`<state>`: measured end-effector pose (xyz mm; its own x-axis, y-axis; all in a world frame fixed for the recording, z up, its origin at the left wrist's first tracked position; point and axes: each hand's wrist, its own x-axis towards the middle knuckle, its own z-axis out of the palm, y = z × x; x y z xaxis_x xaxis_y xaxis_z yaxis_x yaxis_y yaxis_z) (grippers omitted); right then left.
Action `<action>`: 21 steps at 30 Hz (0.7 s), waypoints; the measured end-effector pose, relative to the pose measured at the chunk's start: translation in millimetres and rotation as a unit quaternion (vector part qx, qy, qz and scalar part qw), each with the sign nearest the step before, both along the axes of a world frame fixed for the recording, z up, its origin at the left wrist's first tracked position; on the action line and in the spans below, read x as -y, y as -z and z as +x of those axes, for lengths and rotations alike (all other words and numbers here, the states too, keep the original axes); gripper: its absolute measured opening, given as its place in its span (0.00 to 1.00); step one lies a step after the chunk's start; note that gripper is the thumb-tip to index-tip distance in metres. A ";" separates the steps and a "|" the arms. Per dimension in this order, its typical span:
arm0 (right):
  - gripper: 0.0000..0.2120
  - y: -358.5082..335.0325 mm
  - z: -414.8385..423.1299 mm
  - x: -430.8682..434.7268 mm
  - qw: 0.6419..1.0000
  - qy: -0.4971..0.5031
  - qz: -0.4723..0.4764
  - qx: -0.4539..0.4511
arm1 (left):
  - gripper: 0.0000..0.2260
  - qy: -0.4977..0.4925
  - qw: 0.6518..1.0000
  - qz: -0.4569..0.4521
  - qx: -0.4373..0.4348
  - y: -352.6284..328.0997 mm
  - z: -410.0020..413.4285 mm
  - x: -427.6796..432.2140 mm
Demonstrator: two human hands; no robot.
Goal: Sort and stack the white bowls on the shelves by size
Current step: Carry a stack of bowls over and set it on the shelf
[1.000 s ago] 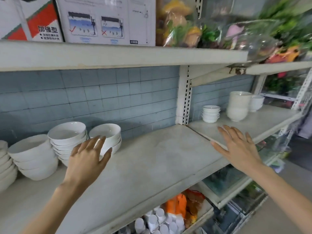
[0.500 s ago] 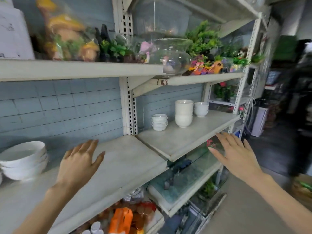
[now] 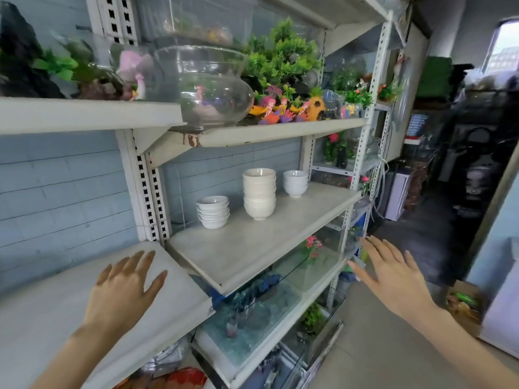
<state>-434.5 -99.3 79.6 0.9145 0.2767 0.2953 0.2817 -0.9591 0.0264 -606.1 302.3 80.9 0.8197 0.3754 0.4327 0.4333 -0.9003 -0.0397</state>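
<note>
Three stacks of white bowls stand on the right-hand shelf [image 3: 252,248]: a low stack of small shallow bowls [image 3: 213,211] at the left, a tall stack of deeper bowls [image 3: 259,193] in the middle, and a short stack of two bowls [image 3: 295,183] at the back right. My left hand [image 3: 123,284] hovers with fingers spread over the lower left shelf [image 3: 42,310] and holds nothing. My right hand [image 3: 390,273] is stretched out flat beyond the right shelf's front corner, also holding nothing.
A glass fishbowl [image 3: 207,88], plastic plants [image 3: 280,57] and small coloured ornaments fill the shelf above. Glass tanks [image 3: 252,313] sit below the bowl shelf. A perforated upright post [image 3: 146,192] divides the two shelves. A dark aisle with stock runs at the right.
The view has swung right: the large bowls on the left shelf have left the frame and the right shelf is central. Both hands stay spread and hold nothing.
</note>
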 end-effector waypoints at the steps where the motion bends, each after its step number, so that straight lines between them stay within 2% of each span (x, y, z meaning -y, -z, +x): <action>1: 0.39 -0.7 9.8 1.4 1.000 -0.002 0.011 0.004 | 0.23 0.008 1.000 -0.001 0.000 1.6 16.1 1.6; 6: 0.38 -6.2 75.5 6.2 0.998 0.004 0.049 0.034 | 0.21 0.054 0.997 -0.042 0.032 1.8 105.9 9.9; 8: 0.38 -5.6 102.5 8.9 0.998 0.015 0.033 0.042 | 0.21 0.072 0.996 -0.027 0.037 2.4 135.4 13.6; 12: 0.39 -2.6 166.0 15.2 0.997 0.032 0.012 0.064 | 0.27 0.086 0.996 -0.012 0.020 0.3 210.4 22.3; 14: 0.39 -0.2 190.0 20.3 0.998 0.038 0.009 0.043 | 0.27 0.092 0.996 -0.001 0.004 0.6 243.7 28.9; 18: 0.50 15.3 234.0 35.8 0.997 0.063 0.009 0.041 | 0.22 0.083 0.996 -0.017 -0.007 10.2 293.8 43.2; 21: 0.51 23.0 269.0 52.8 0.998 0.067 0.014 0.015 | 0.27 0.092 0.994 -0.014 -0.050 22.6 323.2 51.1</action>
<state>-165.6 -152.1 56.6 0.9335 0.1435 0.3285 0.1501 -0.9887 0.0054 -282.8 251.2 58.2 0.9138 0.2270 0.3368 0.2573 -0.9652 -0.0476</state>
